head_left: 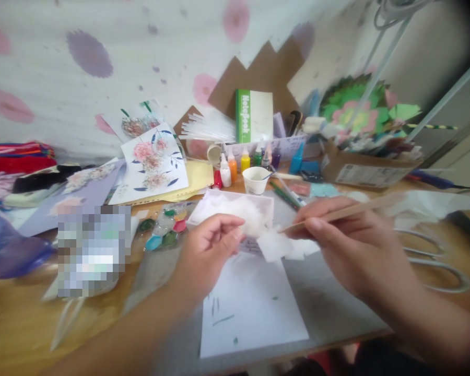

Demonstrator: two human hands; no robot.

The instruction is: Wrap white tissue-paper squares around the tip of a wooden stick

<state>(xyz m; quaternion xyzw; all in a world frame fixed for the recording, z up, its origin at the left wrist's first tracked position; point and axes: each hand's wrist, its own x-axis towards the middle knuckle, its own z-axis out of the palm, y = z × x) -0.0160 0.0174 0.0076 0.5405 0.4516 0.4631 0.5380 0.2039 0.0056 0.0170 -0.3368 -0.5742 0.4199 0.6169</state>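
Note:
My left hand (209,245) is closed in a pinch on a wad of white cotton (276,243) held over the desk. My right hand (352,243) grips a thin wooden stick (348,211), whose tip touches the cotton between the two hands. Below them lies a white sheet of paper (250,308) with a few green marks. A white box of more cotton (235,206) sits just behind my left hand.
A paper cup (255,180) and several small paint bottles (233,164) stand behind the box. Scissors (434,256) lie at the right. Flower paintings (153,164), a green notebook (254,115), a cardboard box of paper crafts (366,167) and a gem-shaped paint palette (164,230) crowd the desk.

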